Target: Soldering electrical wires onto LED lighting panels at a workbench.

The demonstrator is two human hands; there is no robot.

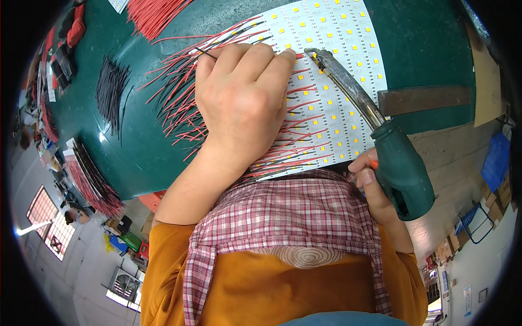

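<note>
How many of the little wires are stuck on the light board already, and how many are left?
Many red and black wires already fan out from the white light board's left edge, so much looks done. Right now the left hand presses a wire at the board while the right hand holds the soldering iron to it. Loose red wires and black wires lie unused on the green table.

You get bright, even overhead light, a small glare spot on the green table, and heavy fisheye bending at dark edges.

Green table: white LED panel, red wire bundle, black wires, brown bar.
</note>
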